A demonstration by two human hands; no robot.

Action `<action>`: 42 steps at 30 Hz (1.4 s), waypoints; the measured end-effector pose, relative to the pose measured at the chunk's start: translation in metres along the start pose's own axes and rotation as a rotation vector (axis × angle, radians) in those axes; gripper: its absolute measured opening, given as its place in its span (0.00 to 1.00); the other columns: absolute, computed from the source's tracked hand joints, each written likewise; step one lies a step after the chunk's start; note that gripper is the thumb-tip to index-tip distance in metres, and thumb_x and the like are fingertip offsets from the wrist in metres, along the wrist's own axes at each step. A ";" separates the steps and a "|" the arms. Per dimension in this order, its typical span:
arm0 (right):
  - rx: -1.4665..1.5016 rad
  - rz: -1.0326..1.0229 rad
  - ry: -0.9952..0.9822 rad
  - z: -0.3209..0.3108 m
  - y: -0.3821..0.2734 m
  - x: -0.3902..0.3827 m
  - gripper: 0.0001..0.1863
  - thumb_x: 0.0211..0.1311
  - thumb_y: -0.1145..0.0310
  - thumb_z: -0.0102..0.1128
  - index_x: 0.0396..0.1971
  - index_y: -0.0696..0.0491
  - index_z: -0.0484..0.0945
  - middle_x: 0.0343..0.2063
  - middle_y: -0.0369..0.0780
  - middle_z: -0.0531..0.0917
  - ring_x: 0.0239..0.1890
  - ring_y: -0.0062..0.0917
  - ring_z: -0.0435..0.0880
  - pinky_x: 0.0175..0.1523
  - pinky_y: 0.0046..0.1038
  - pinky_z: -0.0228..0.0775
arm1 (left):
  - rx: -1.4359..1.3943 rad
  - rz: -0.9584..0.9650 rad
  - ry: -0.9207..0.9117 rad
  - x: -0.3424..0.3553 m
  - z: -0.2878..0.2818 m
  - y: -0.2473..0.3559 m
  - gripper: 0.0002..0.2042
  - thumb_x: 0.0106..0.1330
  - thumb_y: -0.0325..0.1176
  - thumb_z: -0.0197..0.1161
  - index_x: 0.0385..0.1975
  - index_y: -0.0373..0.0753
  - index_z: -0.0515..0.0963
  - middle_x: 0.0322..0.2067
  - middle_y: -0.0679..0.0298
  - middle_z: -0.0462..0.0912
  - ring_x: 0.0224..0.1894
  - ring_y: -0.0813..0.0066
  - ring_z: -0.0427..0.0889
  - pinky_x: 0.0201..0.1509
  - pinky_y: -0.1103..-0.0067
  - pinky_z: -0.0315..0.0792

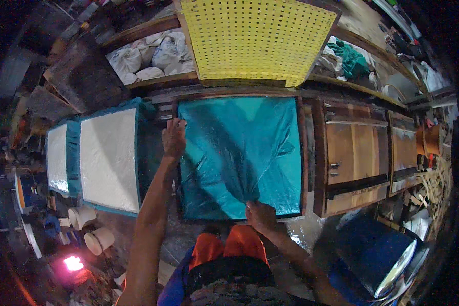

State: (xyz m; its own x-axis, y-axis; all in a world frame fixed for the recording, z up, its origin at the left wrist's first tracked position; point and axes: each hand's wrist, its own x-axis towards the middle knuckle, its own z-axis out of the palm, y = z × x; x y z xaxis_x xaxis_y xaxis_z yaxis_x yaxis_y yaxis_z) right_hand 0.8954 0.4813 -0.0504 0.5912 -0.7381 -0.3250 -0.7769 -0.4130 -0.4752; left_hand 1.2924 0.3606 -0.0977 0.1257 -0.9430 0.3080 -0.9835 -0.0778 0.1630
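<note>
A teal plastic sheet (270,153) lines a shallow square wooden frame (304,153) right in front of me. My right hand (261,217) pinches a bunch of the sheet near the frame's front side. Creases fan out from that grip toward the far side. At the frame's upper left edge is my left hand (174,137), its fingers closed over the rim where the sheet meets it. Whether they hold sheet or wood, I cannot make out. Shadows of my arms and body fall across the plastic.
Left stand two teal-lined moulds filled with white material (108,158). Bare wooden moulds (357,158) stand to the right. A yellow perforated panel (255,41) leans beyond the frame, near white sacks (158,53). Buckets (99,240), a bright lamp (73,263) and a dark blue drum (372,255) sit nearer.
</note>
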 end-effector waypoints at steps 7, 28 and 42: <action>-0.013 -0.020 -0.151 -0.096 0.005 0.043 0.17 0.62 0.55 0.56 0.44 0.49 0.77 0.28 0.43 0.84 0.33 0.42 0.84 0.39 0.45 0.75 | -0.037 0.027 -0.113 -0.015 -0.008 0.004 0.15 0.62 0.26 0.51 0.48 0.40 0.73 0.48 0.57 0.77 0.48 0.57 0.73 0.50 0.62 0.69; -0.578 -0.618 0.519 -0.443 0.013 0.378 0.26 0.55 0.60 0.63 0.52 0.55 0.71 0.38 0.53 0.80 0.42 0.50 0.78 0.45 0.44 0.70 | -1.580 -1.287 0.488 -0.384 -0.162 0.016 0.15 0.70 0.35 0.55 0.53 0.39 0.75 0.51 0.63 0.78 0.52 0.68 0.76 0.51 0.71 0.73; -0.567 -0.849 0.427 -0.326 -0.100 0.152 0.20 0.44 0.69 0.64 0.41 0.56 0.75 0.32 0.48 0.77 0.37 0.47 0.76 0.41 0.44 0.69 | -0.665 -0.777 0.155 -0.286 -0.210 0.071 0.16 0.68 0.36 0.56 0.50 0.34 0.75 0.50 0.52 0.78 0.48 0.63 0.80 0.51 0.71 0.74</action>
State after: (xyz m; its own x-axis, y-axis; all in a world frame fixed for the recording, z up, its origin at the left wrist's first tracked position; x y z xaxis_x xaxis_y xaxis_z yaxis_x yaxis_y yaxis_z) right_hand 0.9922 0.2365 0.2146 0.9405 -0.1771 0.2901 -0.2053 -0.9762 0.0695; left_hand 1.2139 0.6925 0.0226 0.7574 -0.6529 0.0063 -0.3592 -0.4087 0.8390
